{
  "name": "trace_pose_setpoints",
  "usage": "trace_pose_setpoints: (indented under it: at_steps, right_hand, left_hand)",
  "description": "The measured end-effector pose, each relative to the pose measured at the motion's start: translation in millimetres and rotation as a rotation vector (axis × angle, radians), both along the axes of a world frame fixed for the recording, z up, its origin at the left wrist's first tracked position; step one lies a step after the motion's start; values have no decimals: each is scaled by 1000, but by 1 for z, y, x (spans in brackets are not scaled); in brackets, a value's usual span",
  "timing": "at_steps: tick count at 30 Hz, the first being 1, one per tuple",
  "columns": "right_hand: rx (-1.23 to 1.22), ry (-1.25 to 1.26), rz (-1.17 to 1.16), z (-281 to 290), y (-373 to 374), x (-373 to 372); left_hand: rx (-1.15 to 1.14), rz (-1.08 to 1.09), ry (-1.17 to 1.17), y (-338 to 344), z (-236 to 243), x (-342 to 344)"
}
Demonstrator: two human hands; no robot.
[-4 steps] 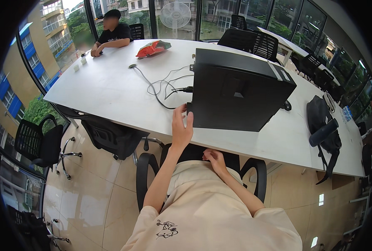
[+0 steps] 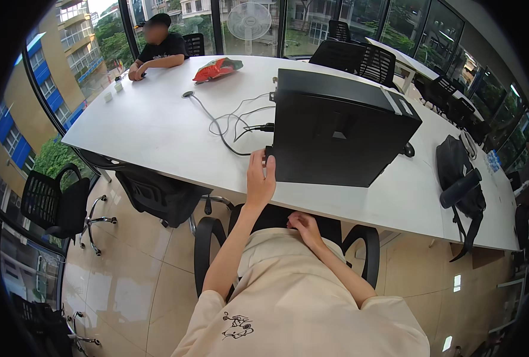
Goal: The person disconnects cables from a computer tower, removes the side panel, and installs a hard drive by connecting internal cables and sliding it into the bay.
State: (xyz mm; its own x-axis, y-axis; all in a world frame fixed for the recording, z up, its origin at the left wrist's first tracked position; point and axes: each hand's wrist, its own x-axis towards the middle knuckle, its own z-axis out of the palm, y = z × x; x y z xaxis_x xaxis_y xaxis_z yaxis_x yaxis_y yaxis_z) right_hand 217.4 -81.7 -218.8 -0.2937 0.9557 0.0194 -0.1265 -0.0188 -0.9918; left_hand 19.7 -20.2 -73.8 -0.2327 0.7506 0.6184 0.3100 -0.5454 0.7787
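Note:
A black desktop computer tower [image 2: 336, 128] stands on the white table in front of me. At the low left edge of the tower, my left hand [image 2: 260, 181] has its thumb and fingers closed round a black plug [image 2: 269, 151]. A dark cable [image 2: 236, 152] runs from there to the left; the fingers partly cover the plug. Higher on the same edge, another black connector [image 2: 267, 127] sits in the tower. My right hand [image 2: 303, 222] rests in my lap below the table edge, its fingers curled in, with nothing visible in them.
Grey cables lead to a round grommet [image 2: 188, 94] in the table [image 2: 139, 125]. A red and green bag [image 2: 218, 69] lies farther back, near a seated person [image 2: 157, 50]. To the right are a mouse [image 2: 408, 150] and a black backpack [image 2: 455, 160] with a dark bottle [image 2: 461, 187].
My left hand has shifted slightly right and its fingers have closed in on the plug. The right hand stays in my lap. The seated person's head has turned a little.

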Motion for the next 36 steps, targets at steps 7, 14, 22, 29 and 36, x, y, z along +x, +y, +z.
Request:
trace_pose_setpoints:
  at_steps: [7, 14, 22, 29, 36]
  right_hand:
    - [-20, -41, 50, -2, -3, 5]
    - [57, -204, -86, 6, -10, 7]
    - [210, -436, -41, 121, -61, -14]
    - [1013, -536, -324, 331, -11, -19]
    - [1244, -888, -419, 393, 101, -51]
  left_hand:
    - [-217, -154, -249, 21, 2, -25]
    - [-21, 154, 520, 47, 18, -84]
    - [-405, -430, 608, 63, 37, -80]
    - [-411, -513, 561, 71, 31, -86]
    - [-513, -335, 463, 75, 12, -73]
